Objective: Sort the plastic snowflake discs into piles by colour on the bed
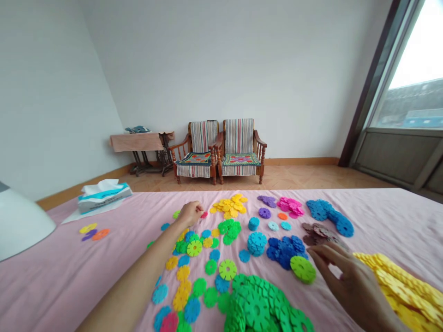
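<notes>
My left hand [189,213] reaches far across the pink cloth, fingers pinched on a small pink disc [204,215] beside the yellow disc pile [230,206]. My right hand [349,276] rests near the front right with fingers curled, its fingertips touching a light green disc [303,269] that leans on the dark blue pile [285,249]. A big green heap [259,304] lies in front of me and a yellow heap [404,286] to the right of my right hand.
Pink-covered table [51,276] strewn with coloured snowflake discs: pink pile [290,206], blue pile [328,214], brown pile [318,233], teal stack [256,243]. A tissue box [104,194] at back left, a white lamp shade [20,221] at left. Two chairs [219,150] behind.
</notes>
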`<state>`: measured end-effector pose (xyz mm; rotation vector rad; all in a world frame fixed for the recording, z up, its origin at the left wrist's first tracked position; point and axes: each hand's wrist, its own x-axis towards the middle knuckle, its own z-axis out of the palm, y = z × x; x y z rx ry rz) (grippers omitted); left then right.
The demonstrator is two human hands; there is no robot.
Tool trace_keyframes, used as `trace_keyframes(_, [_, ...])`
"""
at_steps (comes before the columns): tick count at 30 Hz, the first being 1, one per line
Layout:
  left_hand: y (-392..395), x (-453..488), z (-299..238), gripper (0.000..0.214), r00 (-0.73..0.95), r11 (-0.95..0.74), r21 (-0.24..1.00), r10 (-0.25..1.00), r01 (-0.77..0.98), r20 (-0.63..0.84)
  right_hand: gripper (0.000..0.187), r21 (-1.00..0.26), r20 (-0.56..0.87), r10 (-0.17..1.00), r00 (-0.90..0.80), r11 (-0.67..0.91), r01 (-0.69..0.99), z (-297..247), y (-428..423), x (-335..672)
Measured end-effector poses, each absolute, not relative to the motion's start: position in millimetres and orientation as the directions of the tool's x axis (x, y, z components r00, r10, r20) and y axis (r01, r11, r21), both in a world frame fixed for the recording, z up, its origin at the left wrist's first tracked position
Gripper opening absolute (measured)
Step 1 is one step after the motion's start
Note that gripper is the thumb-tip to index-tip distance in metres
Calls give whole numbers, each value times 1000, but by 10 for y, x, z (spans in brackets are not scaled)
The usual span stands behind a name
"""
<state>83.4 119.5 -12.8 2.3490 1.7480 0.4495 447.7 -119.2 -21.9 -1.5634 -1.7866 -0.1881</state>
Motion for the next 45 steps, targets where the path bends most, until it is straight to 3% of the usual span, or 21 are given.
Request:
trace_keyframes(7, [935, 834, -48, 15, 400, -461, 348, 886, 816, 234, 27, -334, 602, 799, 3, 249, 909, -222, -1208, 4473])
trace_keyframes(10, [891, 826, -19, 14, 395, -465, 360, 883, 809, 253, 28, -332, 592, 806, -7, 252, 909, -231, -1204, 4469])
trace_keyframes(14, [815, 810, 34, 28, 362, -455, 383, 885, 804, 292, 28, -305, 601, 799, -18, 250, 919, -246, -1202, 4470])
trace_keyframes(17, [606, 797, 146, 18, 379, -471, 403, 879, 784, 290, 27, -289, 609, 793, -15, 239, 927, -253, -1210, 4481])
trace_keyframes(20, [219, 770, 338, 11, 493, -526, 441, 847, 727, 198, 27, -293, 604, 797, -5, 229, 928, -258, -1217, 4492])
trace_keyframes(23, [-238, 710, 549, 13, 697, -557, 550, 714, 622, -64, 27, -288, 604, 797, -20, 241, 927, -259, -1218, 4495])
trace_keyframes(25, [-504, 653, 657, 12, 732, -513, 580, 640, 633, -233, 26, -287, 599, 800, -36, 256, 923, -257, -1217, 4493])
trace_keyframes(27, [-708, 592, 719, 14, 723, -515, 537, 621, 668, -303, 26, -297, 590, 807, -38, 260, 919, -256, -1216, 4492])
trace_keyframes(32, [-961, 484, 697, 21, 646, -490, 449, 694, 747, -317, 26, -289, 599, 800, -41, 264, 920, -259, -1215, 4487])
trace_keyframes(45, [-954, 401, 473, 21, 575, -412, 493, 782, 766, -239, 25, -288, 610, 792, -38, 265, 920, -260, -1217, 4492])
